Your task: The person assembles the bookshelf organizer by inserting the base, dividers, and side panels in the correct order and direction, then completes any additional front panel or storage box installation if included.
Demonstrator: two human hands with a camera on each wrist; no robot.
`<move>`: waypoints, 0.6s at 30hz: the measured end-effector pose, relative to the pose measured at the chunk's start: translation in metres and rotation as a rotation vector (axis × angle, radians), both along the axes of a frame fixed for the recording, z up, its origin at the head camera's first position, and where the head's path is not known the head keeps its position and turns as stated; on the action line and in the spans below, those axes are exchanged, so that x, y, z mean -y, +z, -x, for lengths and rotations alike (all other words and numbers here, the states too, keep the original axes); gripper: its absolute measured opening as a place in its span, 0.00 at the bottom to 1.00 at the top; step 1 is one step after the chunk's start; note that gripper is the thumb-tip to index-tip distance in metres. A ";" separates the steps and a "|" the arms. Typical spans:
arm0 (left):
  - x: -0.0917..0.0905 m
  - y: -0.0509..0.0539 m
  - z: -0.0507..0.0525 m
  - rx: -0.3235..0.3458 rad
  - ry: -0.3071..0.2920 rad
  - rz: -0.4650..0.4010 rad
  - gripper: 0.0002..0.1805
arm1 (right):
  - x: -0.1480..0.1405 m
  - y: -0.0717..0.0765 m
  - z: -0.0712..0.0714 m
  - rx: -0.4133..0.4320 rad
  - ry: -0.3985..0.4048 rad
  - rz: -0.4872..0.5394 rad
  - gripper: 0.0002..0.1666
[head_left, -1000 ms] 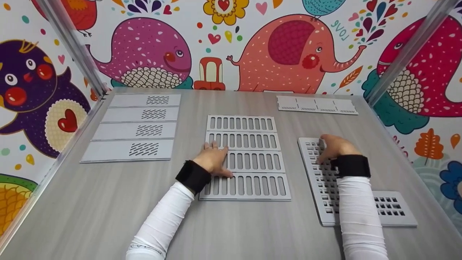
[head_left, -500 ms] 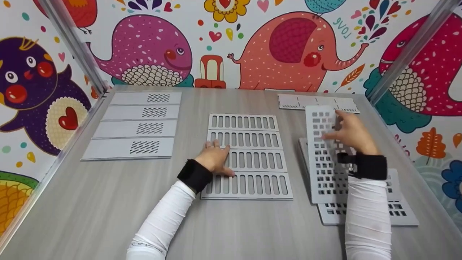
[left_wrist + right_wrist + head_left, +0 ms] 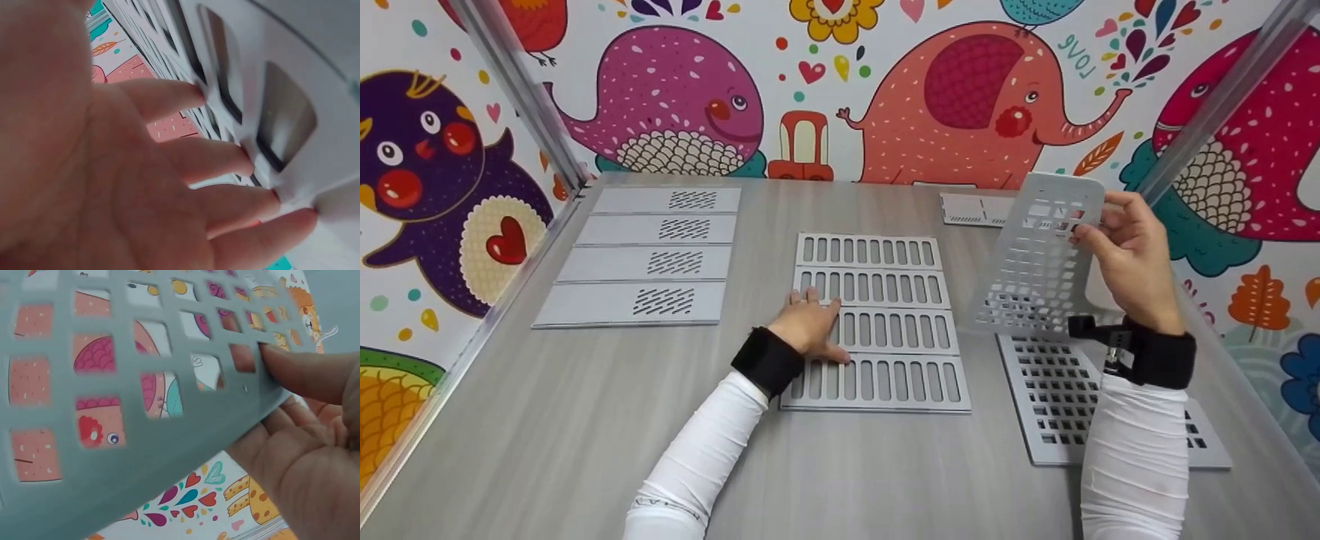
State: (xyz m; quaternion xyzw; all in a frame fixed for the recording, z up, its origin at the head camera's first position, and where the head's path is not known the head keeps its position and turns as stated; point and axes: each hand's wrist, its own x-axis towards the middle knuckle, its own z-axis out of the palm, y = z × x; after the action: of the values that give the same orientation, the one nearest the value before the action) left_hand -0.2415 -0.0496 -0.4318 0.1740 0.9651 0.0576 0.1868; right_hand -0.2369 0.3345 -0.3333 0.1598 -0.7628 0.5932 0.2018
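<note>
Pinches a grid panel (image 3: 1035,255) in the right hand (image 3: 1140,259), thumb on one face and fingers behind, at the right edge close to the upper end. Holds it tilted, upper end raised, over the far part of a second perforated panel (image 3: 1054,397); cannot tell whether touching at the lower end. Looks thin, smooth and pale gray, with rounded upper corners, a plain band along the top and close rows of small, roughly square openings below. Seen from the right wrist, lets the bright colors of the patterned wall (image 3: 832,56) through the openings and keeps a solid border along the gripped edge.

Spreads the left hand (image 3: 808,326) over the left side of a slotted block (image 3: 885,309), fingertips touching its face. Lies flat there on the table (image 3: 660,450), pale gray, in four sections one beyond another, each bearing a row of long, round-ended slots. Shows, farther left, four plates (image 3: 622,261) with slanted slits.
</note>
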 end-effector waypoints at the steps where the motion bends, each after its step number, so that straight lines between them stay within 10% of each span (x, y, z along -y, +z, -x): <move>1: 0.000 0.000 0.000 0.003 0.002 0.000 0.57 | -0.001 -0.001 0.000 -0.007 -0.004 -0.001 0.19; 7: -0.001 0.000 0.001 0.005 0.006 0.000 0.56 | -0.006 -0.004 0.004 0.024 0.003 -0.013 0.18; 18: -0.001 -0.001 0.001 0.010 0.006 -0.002 0.58 | -0.022 -0.015 0.017 0.334 0.008 -0.524 0.25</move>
State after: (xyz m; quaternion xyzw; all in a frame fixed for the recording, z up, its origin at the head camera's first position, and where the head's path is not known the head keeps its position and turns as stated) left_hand -0.2425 -0.0488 -0.4325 0.1709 0.9647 0.0598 0.1913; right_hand -0.2537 0.3570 -0.3484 0.1097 -0.9118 0.3950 0.0231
